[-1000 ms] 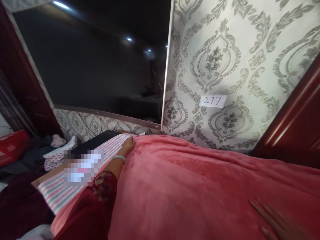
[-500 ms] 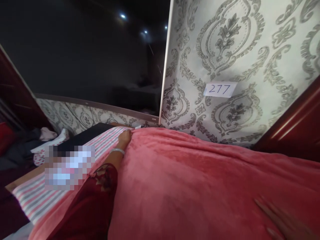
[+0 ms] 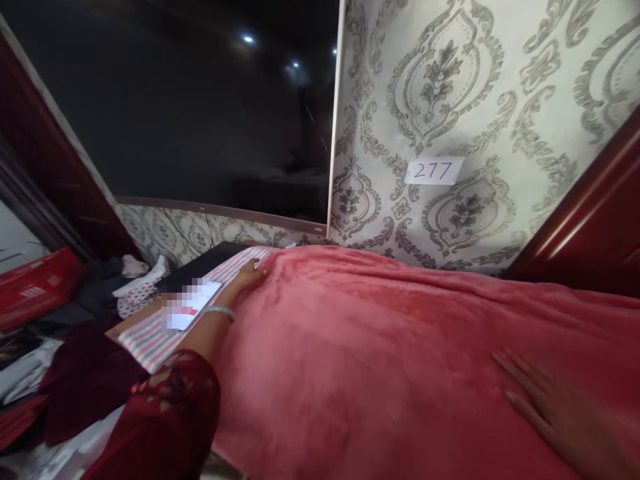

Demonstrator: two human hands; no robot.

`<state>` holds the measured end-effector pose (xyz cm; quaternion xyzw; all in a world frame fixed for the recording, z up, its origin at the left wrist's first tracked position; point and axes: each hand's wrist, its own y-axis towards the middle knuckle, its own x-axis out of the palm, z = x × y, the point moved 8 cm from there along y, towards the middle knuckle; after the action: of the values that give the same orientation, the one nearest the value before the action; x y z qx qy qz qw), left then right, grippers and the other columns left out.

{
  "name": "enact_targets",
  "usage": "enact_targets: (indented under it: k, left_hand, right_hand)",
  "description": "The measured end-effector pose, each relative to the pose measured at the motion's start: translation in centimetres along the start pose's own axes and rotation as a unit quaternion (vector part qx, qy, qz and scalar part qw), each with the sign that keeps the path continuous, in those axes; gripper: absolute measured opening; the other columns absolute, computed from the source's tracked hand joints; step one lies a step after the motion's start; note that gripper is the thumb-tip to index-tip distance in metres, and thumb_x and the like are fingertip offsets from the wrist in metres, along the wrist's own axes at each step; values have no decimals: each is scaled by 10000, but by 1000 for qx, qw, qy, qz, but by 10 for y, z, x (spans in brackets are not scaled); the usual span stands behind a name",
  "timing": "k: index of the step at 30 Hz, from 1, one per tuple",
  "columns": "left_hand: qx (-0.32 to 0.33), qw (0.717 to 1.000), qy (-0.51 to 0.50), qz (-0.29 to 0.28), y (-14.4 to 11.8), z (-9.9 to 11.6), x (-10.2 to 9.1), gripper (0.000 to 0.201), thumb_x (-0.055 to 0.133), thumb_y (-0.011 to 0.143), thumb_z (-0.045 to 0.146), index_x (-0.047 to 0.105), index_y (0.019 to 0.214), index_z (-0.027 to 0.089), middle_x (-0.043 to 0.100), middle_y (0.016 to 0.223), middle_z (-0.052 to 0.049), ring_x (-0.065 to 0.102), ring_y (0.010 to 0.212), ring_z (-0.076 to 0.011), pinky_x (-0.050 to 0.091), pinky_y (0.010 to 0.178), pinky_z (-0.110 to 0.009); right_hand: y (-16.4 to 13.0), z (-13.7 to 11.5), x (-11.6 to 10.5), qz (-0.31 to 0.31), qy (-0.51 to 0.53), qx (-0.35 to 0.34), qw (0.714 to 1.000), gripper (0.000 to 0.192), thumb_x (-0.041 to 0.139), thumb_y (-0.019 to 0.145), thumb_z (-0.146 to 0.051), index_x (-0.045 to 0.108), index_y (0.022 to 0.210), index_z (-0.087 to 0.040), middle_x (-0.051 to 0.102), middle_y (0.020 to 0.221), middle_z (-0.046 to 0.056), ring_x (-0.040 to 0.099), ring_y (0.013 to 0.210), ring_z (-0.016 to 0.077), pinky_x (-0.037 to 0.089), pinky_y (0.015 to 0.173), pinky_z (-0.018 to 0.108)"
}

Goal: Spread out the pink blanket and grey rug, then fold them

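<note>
A pink fleece blanket (image 3: 380, 347) covers most of the bed. My left hand (image 3: 249, 273) reaches to the blanket's far left edge, fingers resting on the fabric where it meets a pink-and-white striped sheet (image 3: 150, 337); a silver bangle sits on that wrist. My right hand (image 3: 560, 410) lies flat on the blanket at the lower right, fingers spread, holding nothing. A phone (image 3: 193, 305) with a lit screen lies on the striped sheet just left of my left forearm.
A large dark screen (image 3: 200, 113) hangs on the patterned wall, with a paper label reading 277 (image 3: 434, 171) beside it. Dark red wood furniture (image 3: 595, 227) stands at right. Clothes (image 3: 130, 283) and a red box (image 3: 35, 287) are piled at left.
My left hand has stayed at the blanket's far left edge. My right hand has come further into view, flat on the blanket. The camera view has shifted.
</note>
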<state>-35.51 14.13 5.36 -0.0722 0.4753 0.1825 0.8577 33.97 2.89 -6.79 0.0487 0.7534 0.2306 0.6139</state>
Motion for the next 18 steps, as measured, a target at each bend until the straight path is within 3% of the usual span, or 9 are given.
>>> enact_targets:
  k: [4,10,14,18]
  left_hand:
    - [8,1000,-17,13,-33,-2,-2,670,647,829,223,440,1459,127,609,1382,-153,594,1245,-273,462,1005,-313]
    - [-18,997,-50,56,-54,-4,-12,630,667,791,223,526,1402,160,626,1357,-155,559,1283,-321,451,1017,-362]
    - [-20,992,-105,60,-57,-4,-27,555,663,752,172,625,1305,151,715,1185,-123,657,1102,-282,501,922,-332]
    - [-8,982,-186,41,-57,-5,-33,472,623,717,151,689,1184,136,747,909,-59,678,804,-195,531,747,-283]
  right_hand:
    - [2,-4,2,-9,25,2,1000,689,315,878,-613,517,1450,-285,542,1440,105,461,1364,343,373,1137,583]
    - [10,-5,2,-16,21,-2,1000,733,329,861,-650,540,1411,-214,511,1472,113,440,1383,336,359,1143,552]
    - [19,-12,-7,-21,45,37,998,736,351,831,-681,612,1327,-203,577,1400,129,500,1324,364,396,1103,582]
    - [33,-57,-20,31,111,30,993,625,341,893,-607,682,1199,-182,670,1241,155,599,1191,349,435,1074,561]
